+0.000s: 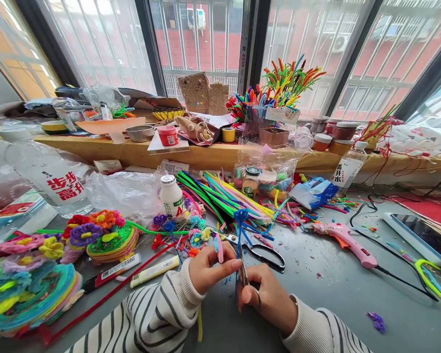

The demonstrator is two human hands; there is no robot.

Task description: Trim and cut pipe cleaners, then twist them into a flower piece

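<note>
My left hand [208, 268] pinches the stem of a blue pipe-cleaner flower [240, 216], which stands upright with its bloom on top. A short pink and light-blue fuzzy piece [219, 248] shows at the fingers of that hand; whether it is gripped cannot be made out. In my right hand [270, 296] is a pair of small metal scissors [243, 275], its blades beside the blue stem. Whether the blades touch the stem is unclear. Just behind lie larger scissors with black handles [270, 257].
Pipe cleaners [220, 196] lie piled behind my hands. A pink glue gun [347, 240] with a black cord rests at right, near a phone [422, 235]. Finished fuzzy flowers [84, 234], a glue tube [155, 271], a white bottle [172, 196] and a water bottle [47, 171] stand or lie left.
</note>
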